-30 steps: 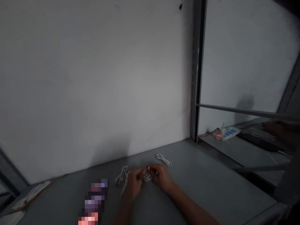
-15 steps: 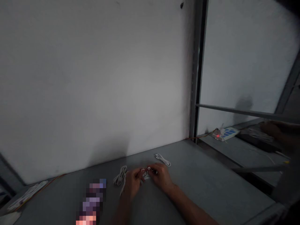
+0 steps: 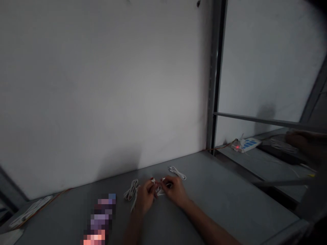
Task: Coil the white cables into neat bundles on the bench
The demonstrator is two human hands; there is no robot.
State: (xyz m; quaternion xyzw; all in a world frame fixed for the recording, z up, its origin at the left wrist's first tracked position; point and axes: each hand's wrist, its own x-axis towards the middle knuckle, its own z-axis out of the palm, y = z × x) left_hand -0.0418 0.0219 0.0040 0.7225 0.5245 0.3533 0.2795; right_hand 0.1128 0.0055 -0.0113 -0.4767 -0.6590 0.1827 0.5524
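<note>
My left hand (image 3: 145,196) is closed, with a white cable end (image 3: 153,180) pinched between thumb and fingertips. Close beside it, my right hand (image 3: 176,191) pinches another small white end (image 3: 163,179). Between and below the fingers hangs or lies more of the white cable (image 3: 160,192), partly hidden by the hands. A coiled white cable (image 3: 131,190) rests on the grey table (image 3: 217,197) just left of my left hand. Beyond my right hand lies a second bundled white cable (image 3: 177,173). The ends' exact shape is too small to make out.
A pixelated patch (image 3: 99,217) covers something at the front left. White cables (image 3: 32,211) lie at the far left. Across a gap to the right, a power strip (image 3: 246,145) with a red light stands near another person's hand (image 3: 298,139). A metal post (image 3: 216,78) rises behind.
My fingers have shifted slightly, and the white ends in them have turned and moved up a little. The bundled cables on the table have stayed put.
</note>
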